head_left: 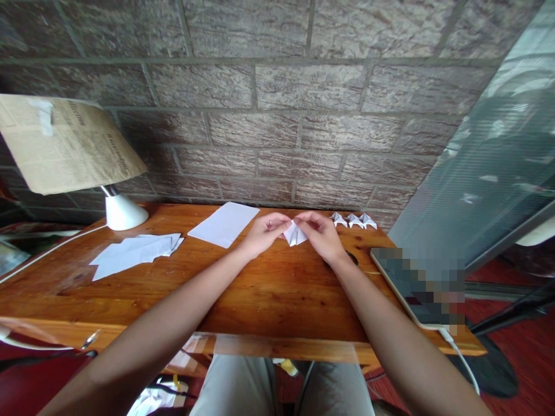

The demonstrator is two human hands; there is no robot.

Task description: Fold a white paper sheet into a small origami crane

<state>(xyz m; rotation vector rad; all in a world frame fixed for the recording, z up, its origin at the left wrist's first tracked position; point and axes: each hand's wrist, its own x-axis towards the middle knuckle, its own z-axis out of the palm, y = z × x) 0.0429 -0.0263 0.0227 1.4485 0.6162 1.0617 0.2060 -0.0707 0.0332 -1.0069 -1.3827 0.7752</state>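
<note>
Newsprint lampshade (65, 153): dark heading (77, 114) near top edge, reads roughly "llection", start unclear. Second dark line (117, 155), lower right, too blurred to read. Small print illegible.

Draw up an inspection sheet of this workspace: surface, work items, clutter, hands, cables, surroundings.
Surface: glossy brown wooden desk.
Work items: small folded white paper piece in hand; three small folded white paper shapes at back right; flat white paper sheet and overlapping white paper pieces at left.
Clutter: white-based lamp with newsprint shade at left; flat dark-screened device at right, partly pixelated.
Hands: left hand and right hand both pinch the folded piece.
Cables: white cable plugged into the device; white cord near the lamp.
Surroundings: grey-brown stone-block wall behind.
</note>
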